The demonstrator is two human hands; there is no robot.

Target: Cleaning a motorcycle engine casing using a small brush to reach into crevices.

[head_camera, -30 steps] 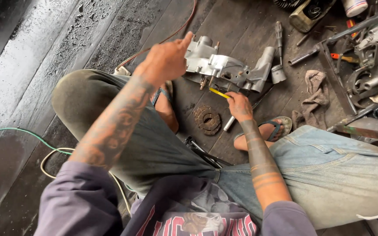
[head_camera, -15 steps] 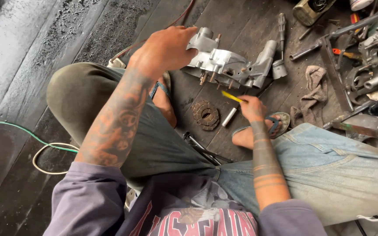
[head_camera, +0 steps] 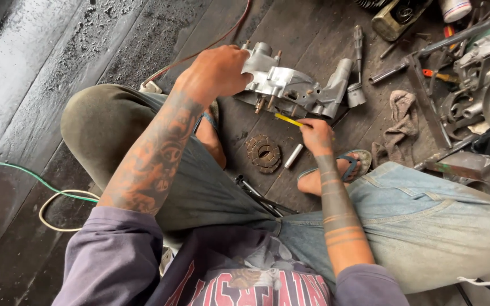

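On the floor, left hand [head_camera: 218, 71] fingers grip the engine casing [head_camera: 290, 88]; right hand [head_camera: 315, 135] fingers pinch a yellow tool [head_camera: 288, 119], now closer to the casing.

We have a single view, taken from the person's head and looking steeply down past the chest onto the lap and the dark floor [head_camera: 41, 73] ahead. The purple sleeves enter from the lower edge, so the lens sits close above the arms. The left hand [head_camera: 218, 72] and right hand [head_camera: 315, 136] fall in the upper centre of the frame, near the grey metal casing [head_camera: 290, 88] (mid-range, sharply seen). The frame tilts slightly. There being only one camera, we compare nothing between views.
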